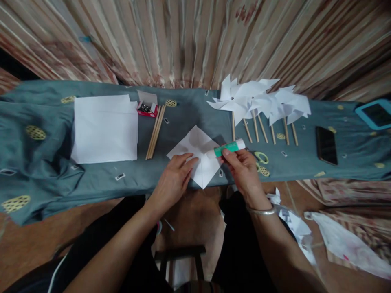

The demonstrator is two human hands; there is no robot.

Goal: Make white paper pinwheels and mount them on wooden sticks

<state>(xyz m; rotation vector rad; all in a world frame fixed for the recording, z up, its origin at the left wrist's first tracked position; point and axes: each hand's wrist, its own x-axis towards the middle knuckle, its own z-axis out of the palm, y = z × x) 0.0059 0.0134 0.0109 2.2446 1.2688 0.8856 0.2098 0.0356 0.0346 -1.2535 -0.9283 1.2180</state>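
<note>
A square of white paper [195, 140] lies cornerwise on the cloth in front of me, with creases or cuts running toward its middle. My left hand [177, 173] rests on its left side, fingers stretched out over the paper. In my right hand [242, 169] is a green and white glue stick [227, 149], gripped between thumb and fingers. Its left end is at the middle of the paper; whether it touches cannot be made out. Yellow-green handled scissors [261, 158] lie just beyond my right hand, partly hidden by it.
On the left are stacked white sheets [105, 130], a red box of metal pins [148, 108] and several wooden sticks [156, 132]. Finished paper pinwheels [253, 97] on sticks lie at the back right. Farther right are a phone [326, 145] and a blue-framed device [375, 114].
</note>
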